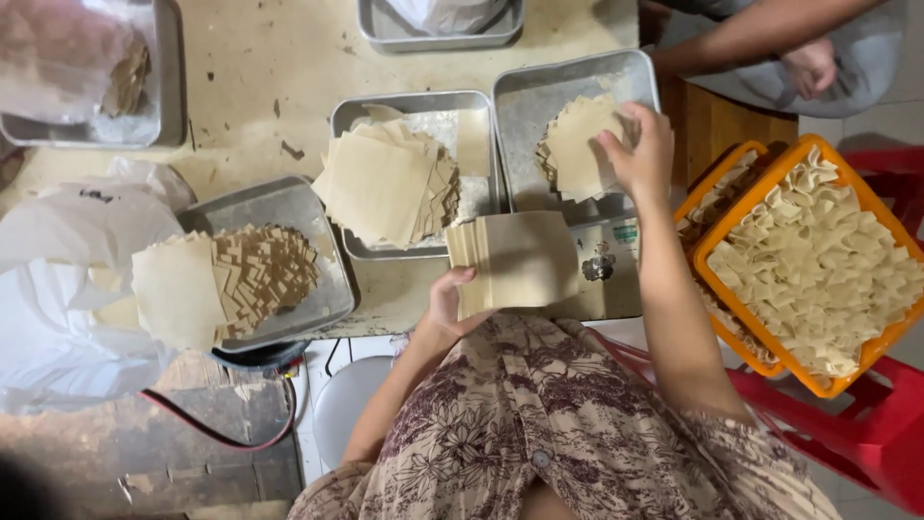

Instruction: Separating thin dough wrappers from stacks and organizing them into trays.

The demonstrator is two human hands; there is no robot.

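Observation:
My left hand grips a thick stack of square tan dough sheets, held level over the table's near edge. My right hand reaches forward into a metal tray and rests on the right edge of a fanned pile of pale dough sheets, fingers curled on its top sheets. Left of that, a second tray holds a larger fanned pile of sheets.
A third tray at the left holds big sheets and small cut squares. White plastic bags lie at far left. Orange baskets of cut dough sit on red stools at the right. Another person's hand is at top right.

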